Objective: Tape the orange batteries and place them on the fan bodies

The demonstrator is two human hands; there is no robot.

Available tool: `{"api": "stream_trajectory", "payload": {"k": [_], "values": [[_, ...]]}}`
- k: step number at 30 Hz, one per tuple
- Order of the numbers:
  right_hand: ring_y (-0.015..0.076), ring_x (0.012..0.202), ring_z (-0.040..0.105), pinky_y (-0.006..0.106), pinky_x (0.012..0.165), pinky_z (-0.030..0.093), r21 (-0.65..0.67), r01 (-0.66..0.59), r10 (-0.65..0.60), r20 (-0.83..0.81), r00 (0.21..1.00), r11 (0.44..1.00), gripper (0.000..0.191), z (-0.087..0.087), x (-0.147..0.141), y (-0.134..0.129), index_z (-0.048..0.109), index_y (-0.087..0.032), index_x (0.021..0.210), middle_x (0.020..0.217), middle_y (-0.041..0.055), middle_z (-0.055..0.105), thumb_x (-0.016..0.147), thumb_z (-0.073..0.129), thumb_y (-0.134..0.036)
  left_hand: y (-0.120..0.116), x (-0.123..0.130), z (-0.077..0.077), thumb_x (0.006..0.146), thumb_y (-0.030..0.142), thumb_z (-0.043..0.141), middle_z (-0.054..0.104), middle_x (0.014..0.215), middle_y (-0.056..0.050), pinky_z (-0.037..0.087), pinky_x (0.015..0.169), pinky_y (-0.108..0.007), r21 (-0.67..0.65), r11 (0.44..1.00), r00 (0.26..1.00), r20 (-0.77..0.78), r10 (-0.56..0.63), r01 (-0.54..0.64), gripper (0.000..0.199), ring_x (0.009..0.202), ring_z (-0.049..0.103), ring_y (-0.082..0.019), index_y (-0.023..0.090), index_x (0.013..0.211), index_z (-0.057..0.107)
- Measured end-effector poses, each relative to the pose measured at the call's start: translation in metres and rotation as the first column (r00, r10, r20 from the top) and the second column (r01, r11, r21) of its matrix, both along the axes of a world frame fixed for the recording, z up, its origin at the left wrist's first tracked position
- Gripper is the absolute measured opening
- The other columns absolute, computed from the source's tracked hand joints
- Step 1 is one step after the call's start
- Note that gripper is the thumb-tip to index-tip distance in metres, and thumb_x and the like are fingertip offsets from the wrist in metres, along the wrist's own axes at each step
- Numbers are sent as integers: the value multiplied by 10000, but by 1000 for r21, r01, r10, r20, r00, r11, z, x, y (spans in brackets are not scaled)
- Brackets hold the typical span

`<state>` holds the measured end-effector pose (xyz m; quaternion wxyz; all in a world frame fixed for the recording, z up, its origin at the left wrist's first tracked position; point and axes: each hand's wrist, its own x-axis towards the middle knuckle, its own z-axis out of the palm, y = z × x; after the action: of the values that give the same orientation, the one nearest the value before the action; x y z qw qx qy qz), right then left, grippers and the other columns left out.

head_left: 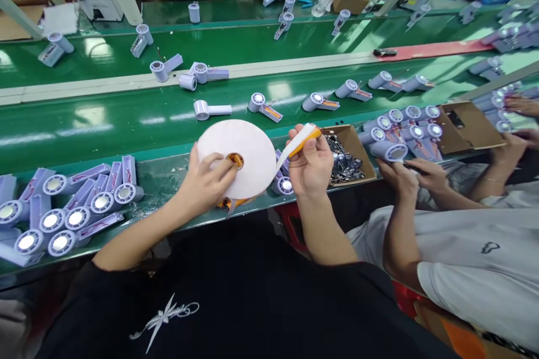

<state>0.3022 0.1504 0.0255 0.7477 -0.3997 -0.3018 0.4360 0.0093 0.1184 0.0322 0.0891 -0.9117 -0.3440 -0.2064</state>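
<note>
A large white roll of tape or labels [256, 151] stands tilted in front of me at the bench edge, with orange showing in its core hole and at its lower edge. My left hand [210, 179] grips the roll's left side, its fingertips at the core hole. From the right side of the roll runs a loose white strip [290, 148] with an orange face. My right hand [311, 165] pinches the end of this strip, fingers closed and palm turned up. Just behind that hand, partly hidden, lies a lilac fan-shaped housing [284, 185].
Many lilac housings [78, 217] are piled at my left. A cardboard box [357, 151] of small dark parts is at my right. Housings [314, 101] lie along the green conveyor [126, 118]. At right, a co-worker's hands [400, 176] hold a housing; others sit opposite.
</note>
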Motion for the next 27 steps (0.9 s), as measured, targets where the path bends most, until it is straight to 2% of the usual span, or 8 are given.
{"api": "stream_trajectory", "payload": {"k": [4, 8, 12, 15, 18, 21, 24, 27], "values": [[244, 1156, 844, 381, 961, 719, 18, 135, -135, -2, 991, 991, 505, 1, -20, -14, 673, -260, 1169, 1381, 97, 813, 840, 953, -521, 11, 19, 1, 985, 182, 659, 780, 1274, -123, 227, 1313, -874, 39, 999, 999, 2, -38, 37, 344, 1251, 577, -340, 243, 1310, 750], [247, 1115, 852, 420, 957, 725, -10, 117, -118, -14, 993, 993, 517, -9, -30, -23, 636, -268, 1149, 1296, 92, 841, 837, 956, -529, -1, 24, -12, 976, 170, 682, 779, 1272, -106, 160, 1313, -907, -41, 999, 999, -8, -35, 35, 337, 1281, 579, -347, 273, 1288, 756], [271, 1265, 801, 424, 998, 719, 76, 159, -163, 44, 986, 984, 492, -1, 9, 1, 693, -259, 1192, 1364, 87, 795, 868, 911, -559, -16, 23, -12, 939, 174, 730, 784, 1297, -102, 205, 1346, -839, -169, 974, 984, -74, -164, 150, 381, 1291, 604, -344, 260, 1310, 746], [233, 1354, 756, 363, 1022, 706, 188, 225, -236, 38, 971, 956, 417, 8, 36, 15, 712, -301, 1231, 1417, 29, 760, 925, 856, -545, -3, 15, 2, 856, 287, 857, 738, 1448, -137, 198, 1346, -829, -316, 937, 979, -84, -185, 150, 662, 1420, 550, -415, 245, 1487, 662], [185, 1246, 805, 279, 949, 711, 126, 45, -47, 8, 999, 991, 473, 6, 29, 8, 717, -347, 1281, 1315, -9, 811, 876, 932, -461, 50, 7, 12, 798, 504, 925, 631, 1624, -139, 280, 1336, -758, -528, 822, 964, -28, -265, 211, 956, 1578, 425, -477, 288, 1645, 537], [139, 1143, 836, 220, 908, 701, 74, -73, 79, -82, 994, 995, 469, -1, 4, -8, 733, -358, 1227, 1231, -33, 849, 840, 974, -467, 136, 9, 3, 906, 630, 792, 625, 1638, -111, 434, 1293, -547, -679, 675, 948, 103, -303, 289, 854, 1521, 536, -379, 295, 1651, 544], [139, 1111, 845, 234, 911, 704, 54, -117, 123, -126, 984, 992, 445, -3, -13, -16, 709, -346, 1149, 1228, -35, 859, 829, 986, -483, 218, 18, -19, 1079, 541, 531, 583, 1660, -169, 400, 1305, -567, -572, 803, 973, 37, 229, -167, 654, 1528, 508, -374, 194, 1633, 563], [177, 1129, 847, 331, 983, 707, 24, -159, 161, -86, 983, 987, 471, 0, -15, -20, 656, -347, 1167, 1284, -4, 851, 850, 971, -495, 262, 20, -37, 1095, 414, 475, 576, 1637, -167, 445, 1264, -551, -498, 748, 898, -219, 381, -439, 524, 1471, 549, -366, 214, 1544, 654]]}}
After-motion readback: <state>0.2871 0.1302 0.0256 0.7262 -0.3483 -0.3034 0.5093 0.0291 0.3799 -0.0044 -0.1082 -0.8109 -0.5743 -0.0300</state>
